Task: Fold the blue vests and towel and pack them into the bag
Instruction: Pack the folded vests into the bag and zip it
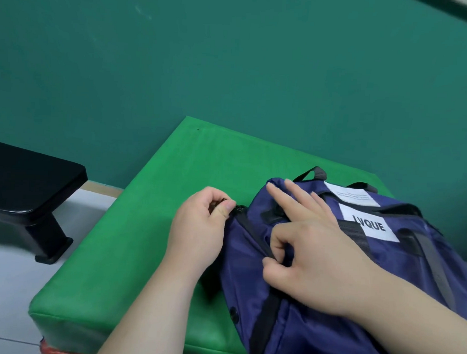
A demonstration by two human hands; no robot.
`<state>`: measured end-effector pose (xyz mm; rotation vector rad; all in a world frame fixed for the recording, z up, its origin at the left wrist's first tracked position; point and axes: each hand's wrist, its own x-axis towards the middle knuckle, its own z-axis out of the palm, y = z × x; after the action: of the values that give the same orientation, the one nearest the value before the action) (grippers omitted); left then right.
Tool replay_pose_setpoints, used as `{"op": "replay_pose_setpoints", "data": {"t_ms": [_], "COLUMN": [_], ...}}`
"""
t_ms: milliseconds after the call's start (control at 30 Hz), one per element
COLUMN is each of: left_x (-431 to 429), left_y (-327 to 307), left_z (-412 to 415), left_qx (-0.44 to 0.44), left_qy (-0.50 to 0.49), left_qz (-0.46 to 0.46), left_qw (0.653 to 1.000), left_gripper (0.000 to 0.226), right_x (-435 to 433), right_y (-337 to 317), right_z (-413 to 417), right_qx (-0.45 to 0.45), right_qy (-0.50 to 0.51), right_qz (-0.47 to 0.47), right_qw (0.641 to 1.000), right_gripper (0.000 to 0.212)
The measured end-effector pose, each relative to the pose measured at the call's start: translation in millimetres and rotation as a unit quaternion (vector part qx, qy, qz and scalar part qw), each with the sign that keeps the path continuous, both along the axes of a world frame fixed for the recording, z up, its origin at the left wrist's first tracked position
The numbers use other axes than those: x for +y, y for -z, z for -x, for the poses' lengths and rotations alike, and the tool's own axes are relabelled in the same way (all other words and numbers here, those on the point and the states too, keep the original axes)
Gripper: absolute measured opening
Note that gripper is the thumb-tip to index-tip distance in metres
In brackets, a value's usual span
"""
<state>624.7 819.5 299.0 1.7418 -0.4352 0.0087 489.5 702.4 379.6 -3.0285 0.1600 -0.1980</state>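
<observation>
A navy blue bag (327,336) with grey straps and a white "LVQUE" label lies on the green padded mat (150,226), at its right side. My left hand (198,228) pinches the zipper pull at the bag's left end between thumb and curled fingers. My right hand (312,247) rests on top of the bag; its thumb and a bent finger pinch the fabric beside the black zipper line, and the other fingers stretch out over the bag. No blue vests or towel show outside the bag.
A black bench (25,194) stands at the left, beside the mat, on a pale tiled floor (5,287). A dark green wall (232,56) rises behind. The mat's front left corner shows a red edge below it.
</observation>
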Motion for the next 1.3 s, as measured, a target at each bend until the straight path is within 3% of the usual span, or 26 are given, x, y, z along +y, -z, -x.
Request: {"op": "replay_pose_setpoints", "data": {"t_ms": [133, 300, 367, 667, 933, 1067, 1200, 1300], "left_x": [-0.2, 4.9, 6.3, -0.2, -7.4, -6.1, -7.1, -6.0], "left_y": [0.4, -0.8, -2.2, 0.7, 0.4, -8.1, -13.3, -12.9], "left_z": [2.6, 3.5, 2.8, -3.8, 3.9, 13.5, 19.2, 18.3], "left_qx": [-0.006, 0.007, 0.023, 0.08, 0.05, 0.012, 0.015, 0.021], "left_qy": [-0.004, -0.018, -0.007, 0.006, -0.012, -0.013, -0.004, 0.005], "left_qz": [0.018, 0.066, 0.067, 0.073, 0.062, 0.067, 0.088, 0.098], "left_qw": [1.0, 0.998, 0.997, 0.994, 0.997, 0.998, 0.996, 0.995], "left_gripper": [0.016, 0.022, 0.021, 0.018, 0.019, 0.021, 0.023, 0.023], "right_x": [18.8, 16.8, 10.2, -3.6, -12.7, 2.3, 14.2, 10.2], "right_y": [-7.4, -8.3, -1.3, 19.6, -5.9, -17.7, -22.2, -17.2], "right_z": [-26.4, -47.2, -44.9, -9.9, 23.2, 3.2, -24.8, -33.1], "right_qx": [-0.04, 0.061, 0.073, -0.02, -0.009, -0.008, 0.015, 0.056], "right_qy": [0.026, 0.053, 0.035, -0.02, 0.003, 0.019, 0.042, 0.052], "right_qz": [0.044, 0.131, 0.114, -0.018, -0.052, -0.006, 0.121, 0.111], "right_qw": [0.998, 0.988, 0.99, 0.999, 0.999, 1.0, 0.992, 0.991], "right_gripper": [0.043, 0.035, 0.037, 0.037, 0.036, 0.032, 0.041, 0.037]}}
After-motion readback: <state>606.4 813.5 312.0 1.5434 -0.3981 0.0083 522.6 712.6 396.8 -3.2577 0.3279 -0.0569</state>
